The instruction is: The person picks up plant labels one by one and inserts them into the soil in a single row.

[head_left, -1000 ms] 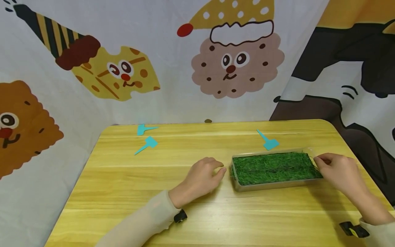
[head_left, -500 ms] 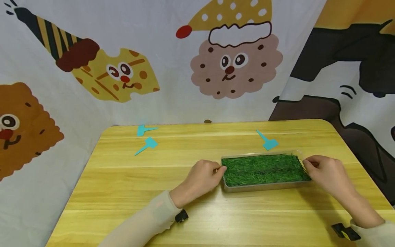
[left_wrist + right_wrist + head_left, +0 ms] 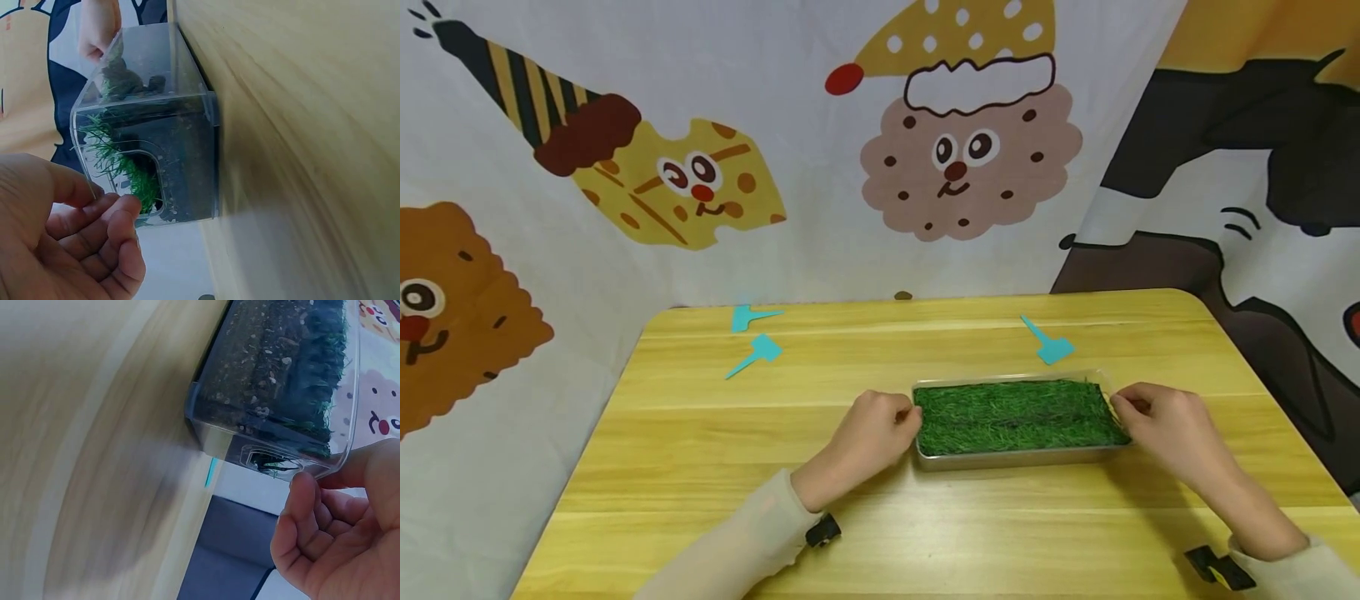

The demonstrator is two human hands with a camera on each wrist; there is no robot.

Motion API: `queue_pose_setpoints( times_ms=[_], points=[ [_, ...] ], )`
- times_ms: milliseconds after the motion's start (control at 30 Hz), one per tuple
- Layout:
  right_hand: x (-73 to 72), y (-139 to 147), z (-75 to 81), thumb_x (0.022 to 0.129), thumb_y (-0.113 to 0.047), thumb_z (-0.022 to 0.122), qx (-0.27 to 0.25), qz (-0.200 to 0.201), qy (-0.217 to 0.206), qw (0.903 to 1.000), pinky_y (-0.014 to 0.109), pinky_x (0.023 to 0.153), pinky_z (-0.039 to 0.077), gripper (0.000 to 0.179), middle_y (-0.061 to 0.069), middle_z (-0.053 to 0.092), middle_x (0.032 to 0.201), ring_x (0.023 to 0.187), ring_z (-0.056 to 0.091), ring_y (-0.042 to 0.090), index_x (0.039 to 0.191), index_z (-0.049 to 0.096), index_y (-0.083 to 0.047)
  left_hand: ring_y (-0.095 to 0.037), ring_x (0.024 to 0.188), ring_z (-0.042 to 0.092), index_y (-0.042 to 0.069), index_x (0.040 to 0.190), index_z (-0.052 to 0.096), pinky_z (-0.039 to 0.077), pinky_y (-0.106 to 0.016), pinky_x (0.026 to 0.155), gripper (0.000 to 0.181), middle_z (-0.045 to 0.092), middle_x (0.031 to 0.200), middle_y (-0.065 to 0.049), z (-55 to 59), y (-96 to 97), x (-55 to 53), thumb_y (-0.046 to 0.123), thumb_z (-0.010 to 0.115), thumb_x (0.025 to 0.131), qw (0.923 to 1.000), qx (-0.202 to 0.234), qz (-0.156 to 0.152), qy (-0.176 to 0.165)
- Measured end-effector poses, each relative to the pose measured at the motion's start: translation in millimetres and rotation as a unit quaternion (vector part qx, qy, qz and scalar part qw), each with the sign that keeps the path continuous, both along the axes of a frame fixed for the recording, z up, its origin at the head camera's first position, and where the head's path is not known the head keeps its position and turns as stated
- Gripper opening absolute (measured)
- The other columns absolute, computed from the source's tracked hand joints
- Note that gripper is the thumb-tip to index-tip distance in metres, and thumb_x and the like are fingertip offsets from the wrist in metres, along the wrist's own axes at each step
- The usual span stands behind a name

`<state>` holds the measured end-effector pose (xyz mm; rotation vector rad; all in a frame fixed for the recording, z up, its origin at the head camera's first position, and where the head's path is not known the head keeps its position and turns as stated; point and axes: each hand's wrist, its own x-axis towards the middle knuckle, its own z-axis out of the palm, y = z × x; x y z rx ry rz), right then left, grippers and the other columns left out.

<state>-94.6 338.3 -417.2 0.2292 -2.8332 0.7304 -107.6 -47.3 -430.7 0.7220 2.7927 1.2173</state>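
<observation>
A clear plastic box (image 3: 1022,458) sits on the wooden table, topped with green grass (image 3: 1011,412). Through its wall in the right wrist view, dark gritty soil (image 3: 250,369) shows below the blades. My left hand (image 3: 867,433) pinches the rim at the left end with thumb and index finger. At the opposite end, my right hand (image 3: 1176,429) pinches the rim between thumb and fingertip. Both end walls have a rounded cut-out (image 3: 147,181), with some grass poking out of the left one.
Three turquoise T-shaped plant labels lie on the table: one label (image 3: 1057,350) behind the box, a second label (image 3: 765,347) and a third label (image 3: 742,318) at the back left. A printed cloth (image 3: 820,267) hangs along the table's back edge.
The box has slid left along the table with my right hand at its end. My left hand has met the left rim and shifted slightly left with it.
</observation>
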Motion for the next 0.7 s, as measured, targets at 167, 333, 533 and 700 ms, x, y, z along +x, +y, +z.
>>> queue_pose_setpoints(
  times_ms=[167, 333, 533, 700],
  points=[
    [2.2, -7, 1.3, 0.099, -0.007, 0.069, -0.008, 0.009, -0.010, 0.9999, 0.027, 0.050, 0.042, 0.012, -0.005, 0.065, 0.069, 0.055, 0.051, 0.005, 0.094, 0.078, 0.000, -0.003, 0.045, 0.029, 0.020, 0.059, 0.044, 0.029, -0.020, 0.046, 0.049, 0.034, 0.051, 0.009, 3.7, -9.2, 3.2, 0.010, 0.061, 0.105, 0.9998, -0.011, 0.009, -0.014],
    [4.8, -17, 2.1, 0.100, -0.008, 0.069, -0.018, 0.017, -0.020, 0.9995, 0.027, 0.050, 0.042, 0.012, -0.006, 0.064, 0.068, 0.055, 0.051, 0.005, 0.094, 0.079, -0.002, -0.002, 0.044, 0.029, 0.020, 0.059, 0.044, 0.030, -0.019, 0.046, 0.050, 0.034, 0.050, 0.011, 6.4, -19.5, 4.8, 0.011, 0.063, 0.105, 0.9994, -0.015, 0.015, -0.028],
    [5.6, -28, 4.7, 0.100, -0.010, 0.070, -0.028, 0.024, -0.045, 0.9983, 0.027, 0.051, 0.042, 0.013, -0.006, 0.066, 0.069, 0.054, 0.052, 0.005, 0.095, 0.079, -0.003, -0.002, 0.043, 0.029, 0.019, 0.059, 0.044, 0.031, -0.020, 0.046, 0.050, 0.034, 0.050, 0.011, 8.7, -32.8, 6.9, 0.011, 0.063, 0.104, 0.9990, -0.015, 0.022, -0.037],
    [6.0, -36, 6.9, 0.100, -0.010, 0.070, -0.034, 0.032, -0.056, 0.9974, 0.027, 0.053, 0.044, 0.013, -0.006, 0.067, 0.069, 0.055, 0.054, 0.006, 0.095, 0.080, -0.003, -0.002, 0.043, 0.028, 0.019, 0.059, 0.044, 0.031, -0.019, 0.046, 0.050, 0.034, 0.050, 0.011, 10.3, -42.7, 8.5, 0.009, 0.063, 0.104, 0.9985, -0.018, 0.027, -0.044]
  ],
)
